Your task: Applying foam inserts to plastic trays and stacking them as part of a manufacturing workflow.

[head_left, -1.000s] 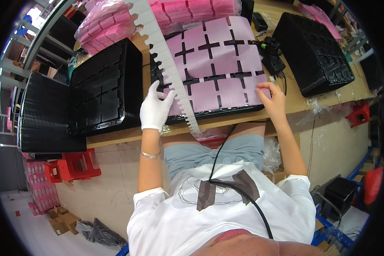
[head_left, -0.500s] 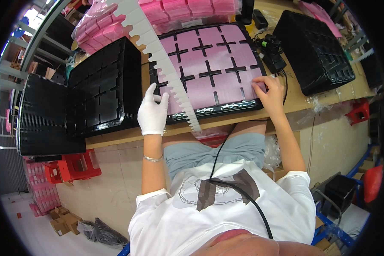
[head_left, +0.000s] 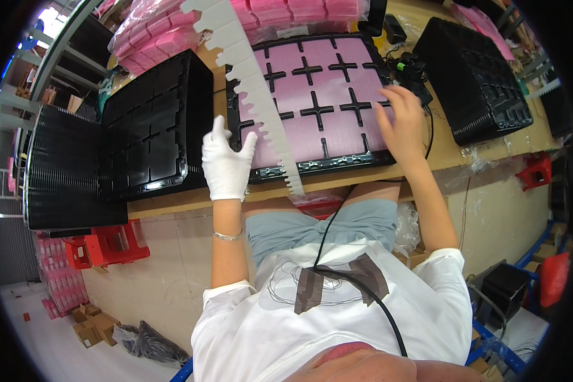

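A black plastic tray (head_left: 337, 162) with cross-shaped dividers lies before me on the table. Pink sheets (head_left: 293, 86) fill its compartments. My left hand (head_left: 226, 164), in a white glove, hovers at the tray's near left corner, thumb and fingers apart and nothing visible between them. My bare right hand (head_left: 402, 124) is over the tray's right edge with its fingers stretched out; whether the fingertips touch the pink sheet I cannot tell. A white strip with a notched edge (head_left: 251, 89) runs slantwise across the tray's left part and hides some of it.
Stacked black trays stand left (head_left: 153, 127) and right (head_left: 471, 83) of me. Bagged pink bundles (head_left: 286, 13) lie along the back. A black adapter with cables (head_left: 414, 76) sits beside the tray. Red stools (head_left: 114, 245) are below the table's left end.
My right hand's fingers have straightened from a pinch-like bend at the tray's right edge and reach farther away. My left hand's thumb and fingers have spread wider. The whole view has shifted slightly.
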Tool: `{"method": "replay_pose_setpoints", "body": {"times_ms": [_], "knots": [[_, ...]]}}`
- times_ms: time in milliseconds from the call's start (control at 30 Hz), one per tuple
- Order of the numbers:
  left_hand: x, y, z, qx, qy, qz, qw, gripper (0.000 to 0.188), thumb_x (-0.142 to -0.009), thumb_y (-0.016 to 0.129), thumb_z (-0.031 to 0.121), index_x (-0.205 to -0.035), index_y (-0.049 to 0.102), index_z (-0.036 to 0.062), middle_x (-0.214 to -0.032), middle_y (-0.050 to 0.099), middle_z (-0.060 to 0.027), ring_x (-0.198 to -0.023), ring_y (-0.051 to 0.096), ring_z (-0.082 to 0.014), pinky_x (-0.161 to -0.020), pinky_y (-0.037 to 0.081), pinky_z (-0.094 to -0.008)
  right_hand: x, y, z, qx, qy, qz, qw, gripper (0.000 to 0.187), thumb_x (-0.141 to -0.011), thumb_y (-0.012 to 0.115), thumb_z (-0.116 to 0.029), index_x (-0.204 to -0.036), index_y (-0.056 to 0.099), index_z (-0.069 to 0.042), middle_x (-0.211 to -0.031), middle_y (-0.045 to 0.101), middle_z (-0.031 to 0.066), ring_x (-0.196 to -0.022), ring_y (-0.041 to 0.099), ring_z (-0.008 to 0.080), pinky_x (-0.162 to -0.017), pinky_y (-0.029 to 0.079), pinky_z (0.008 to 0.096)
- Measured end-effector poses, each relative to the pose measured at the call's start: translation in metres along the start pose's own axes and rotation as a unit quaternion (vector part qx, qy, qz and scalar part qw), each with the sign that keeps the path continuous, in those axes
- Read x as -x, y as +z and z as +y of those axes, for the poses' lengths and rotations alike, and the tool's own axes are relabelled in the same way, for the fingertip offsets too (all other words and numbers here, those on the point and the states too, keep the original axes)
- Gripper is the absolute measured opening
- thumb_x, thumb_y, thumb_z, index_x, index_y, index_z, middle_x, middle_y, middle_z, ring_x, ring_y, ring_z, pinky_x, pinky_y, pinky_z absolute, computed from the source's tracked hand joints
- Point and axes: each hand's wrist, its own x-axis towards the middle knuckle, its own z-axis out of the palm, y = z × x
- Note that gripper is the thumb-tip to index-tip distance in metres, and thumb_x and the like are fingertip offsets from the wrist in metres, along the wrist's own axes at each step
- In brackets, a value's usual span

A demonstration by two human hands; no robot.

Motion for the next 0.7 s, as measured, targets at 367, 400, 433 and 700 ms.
{"method": "replay_pose_setpoints", "body": {"times_ms": [367, 400, 433, 700], "knots": [[-0.036, 0.016, 0.003, -0.098, 0.143, 0.077, 0.982, 0.068, -0.08, 0.076, 0.033, -0.132, 0.049, -0.0011, -0.131, 0.053, -0.0203, -0.117, 0.054, -0.0376, -0.095, 0.048, -0.0463, -0.047, 0.104, -0.029, -0.04, -0.236, -0.179, 0.954, 0.041, -0.099, 0.047, -0.033, -0.127, 0.059, -0.005, -0.133, 0.059, 0.0123, -0.128, 0.051, 0.0268, -0.112, 0.03, 0.0538], [-0.042, 0.013, 0.001, -0.11, 0.155, 0.073, 0.979, 0.067, -0.081, 0.074, 0.035, -0.131, 0.049, -0.0011, -0.132, 0.053, -0.02, -0.118, 0.054, -0.0371, -0.096, 0.047, -0.0459, -0.063, 0.1, -0.02, -0.011, -0.218, -0.172, 0.961, 0.039, -0.1, 0.047, -0.028, -0.129, 0.058, -0.004, -0.135, 0.058, 0.0141, -0.128, 0.051, 0.0287, -0.112, 0.03, 0.0528], [-0.049, 0.011, 0.001, -0.117, 0.169, 0.067, 0.976, 0.066, -0.082, 0.072, 0.036, -0.131, 0.049, -0.0012, -0.132, 0.053, -0.0197, -0.119, 0.053, -0.0365, -0.096, 0.047, -0.0456, -0.075, 0.104, -0.007, -0.062, -0.111, -0.113, 0.985, 0.033, -0.095, 0.047, -0.024, -0.114, 0.065, -0.003, -0.123, 0.064, 0.0138, -0.12, 0.056, 0.0289, -0.11, 0.034, 0.0507], [-0.143, 0.078, 0.02, -0.08, 0.254, 0.029, 0.963, 0.064, -0.091, 0.056, 0.048, -0.134, 0.05, 0.0011, -0.141, 0.05, -0.016, -0.132, 0.045, -0.0308, -0.109, 0.034, -0.0465, -0.078, 0.117, 0.08, 0.091, -0.104, -0.228, 0.964, 0.049, -0.102, 0.038, -0.036, -0.139, 0.05, -0.007, -0.15, 0.045, 0.0083, -0.139, 0.04, 0.0187, -0.117, 0.018, 0.0552]]}}
